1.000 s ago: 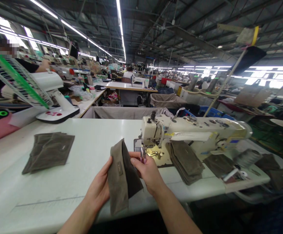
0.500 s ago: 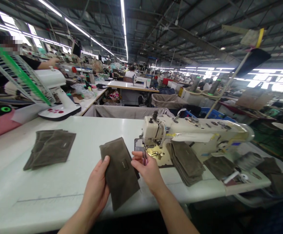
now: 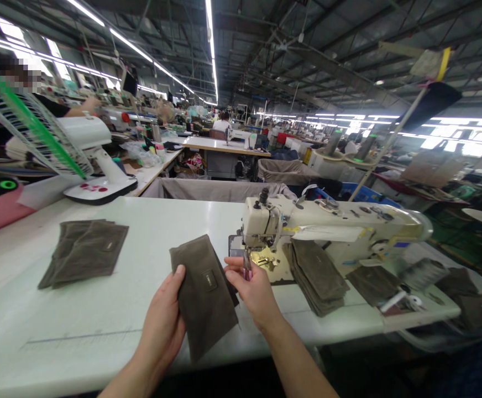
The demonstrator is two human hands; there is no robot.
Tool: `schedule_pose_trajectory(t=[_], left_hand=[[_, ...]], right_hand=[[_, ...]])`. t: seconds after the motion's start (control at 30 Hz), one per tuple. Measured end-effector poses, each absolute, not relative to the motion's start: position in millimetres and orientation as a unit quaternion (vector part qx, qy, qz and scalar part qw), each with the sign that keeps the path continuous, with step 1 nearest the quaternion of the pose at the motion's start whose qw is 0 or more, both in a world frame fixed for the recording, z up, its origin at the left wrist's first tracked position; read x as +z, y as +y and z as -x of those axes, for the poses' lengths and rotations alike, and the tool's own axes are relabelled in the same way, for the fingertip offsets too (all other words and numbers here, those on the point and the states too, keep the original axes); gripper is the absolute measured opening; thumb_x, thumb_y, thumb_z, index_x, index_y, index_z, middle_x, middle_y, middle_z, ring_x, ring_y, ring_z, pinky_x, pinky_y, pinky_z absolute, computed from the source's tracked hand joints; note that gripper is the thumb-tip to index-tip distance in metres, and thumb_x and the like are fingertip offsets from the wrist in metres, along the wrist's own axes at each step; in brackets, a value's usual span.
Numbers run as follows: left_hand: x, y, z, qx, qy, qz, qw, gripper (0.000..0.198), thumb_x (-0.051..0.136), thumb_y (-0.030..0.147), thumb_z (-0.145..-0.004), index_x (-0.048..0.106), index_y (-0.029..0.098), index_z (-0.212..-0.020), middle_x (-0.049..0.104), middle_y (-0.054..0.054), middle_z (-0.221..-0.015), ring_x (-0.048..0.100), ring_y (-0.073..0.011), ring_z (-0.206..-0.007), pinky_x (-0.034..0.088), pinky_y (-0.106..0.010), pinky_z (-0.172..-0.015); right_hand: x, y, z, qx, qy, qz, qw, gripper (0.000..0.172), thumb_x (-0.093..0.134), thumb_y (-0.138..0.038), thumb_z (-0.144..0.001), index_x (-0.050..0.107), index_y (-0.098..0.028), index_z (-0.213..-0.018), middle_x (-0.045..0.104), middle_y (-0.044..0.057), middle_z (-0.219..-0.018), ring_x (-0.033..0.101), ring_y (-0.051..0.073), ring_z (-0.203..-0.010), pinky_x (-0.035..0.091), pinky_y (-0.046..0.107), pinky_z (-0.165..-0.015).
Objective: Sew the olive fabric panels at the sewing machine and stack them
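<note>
A grey-brown fabric piece (image 3: 205, 293) with a small label patch is held up over the white table (image 3: 150, 232) by both hands. My left hand (image 3: 164, 323) grips its left edge, thumb on the front. Along its right edge, my right hand (image 3: 254, 293) pinches the cloth and also holds small pink-handled snips (image 3: 247, 268). Just beyond the right hand stands a cream sewing machine (image 3: 328, 226).
A stack of the same fabric pieces (image 3: 84, 251) lies at the left of the table. More pieces (image 3: 318, 273) lean against the machine, others (image 3: 373, 282) lie at the right. A white desk fan (image 3: 79, 149) stands at the back left. Other workers sit at benches beyond.
The fabric piece was turned from upright and folded to lying flatter with its label side up. Both hands have stayed in about the same place.
</note>
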State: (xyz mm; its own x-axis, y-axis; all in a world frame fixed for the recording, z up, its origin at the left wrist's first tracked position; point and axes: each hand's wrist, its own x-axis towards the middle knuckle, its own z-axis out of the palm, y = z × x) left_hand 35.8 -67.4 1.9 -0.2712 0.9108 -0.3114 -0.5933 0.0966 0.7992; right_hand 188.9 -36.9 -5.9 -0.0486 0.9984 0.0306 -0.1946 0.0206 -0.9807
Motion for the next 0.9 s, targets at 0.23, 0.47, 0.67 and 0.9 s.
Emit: schedule_pose_trajectory(t=[0.23, 0.47, 0.67, 0.9], left_hand=[[-1, -68, -35, 0.646, 0.474, -0.195, 0.565, 0.019, 0.057, 0.019, -0.097, 0.071, 0.014, -0.108, 0.080, -0.007, -0.082, 0.077, -0.0222, -0.074, 0.064, -0.030, -0.070], [6, -42, 26, 0.638, 0.557, -0.311, 0.430, 0.028, 0.077, 0.039, -0.080, 0.073, 0.017, -0.097, 0.078, -0.004, -0.075, 0.070, -0.0198, -0.059, 0.055, -0.025, -0.056], [50, 14, 132, 0.624, 0.663, -0.294, 0.290, 0.022, 0.084, 0.012, -0.069, 0.075, 0.016, -0.088, 0.077, -0.002, -0.072, 0.069, -0.0178, -0.063, 0.051, -0.021, -0.061], [64, 29, 161, 0.596, 0.694, -0.306, 0.263, 0.020, 0.060, -0.007, -0.083, 0.065, 0.013, -0.081, 0.077, 0.005, -0.090, 0.073, -0.0079, -0.073, 0.048, -0.010, -0.066]], right_hand=[[-7, -36, -187, 0.556, -0.475, 0.428, 0.531, 0.035, 0.079, -0.038, -0.072, 0.076, -0.017, -0.099, 0.078, 0.007, -0.088, 0.073, 0.023, -0.084, 0.057, 0.037, -0.084], [-49, -47, -197, 0.501, -0.510, 0.494, 0.494, 0.056, 0.073, -0.069, -0.075, 0.076, -0.017, -0.097, 0.076, 0.009, -0.081, 0.055, 0.014, -0.041, 0.047, 0.030, -0.045], [-92, -61, -209, 0.434, -0.569, 0.530, 0.455, 0.056, 0.061, -0.074, -0.084, 0.079, -0.022, -0.093, 0.074, 0.007, -0.075, 0.062, 0.021, -0.056, 0.048, 0.030, -0.052], [-73, -60, -204, 0.418, -0.587, 0.524, 0.453, 0.056, 0.056, -0.073, -0.089, 0.077, -0.021, -0.085, 0.074, 0.006, -0.072, 0.065, 0.023, -0.068, 0.049, 0.030, -0.066]])
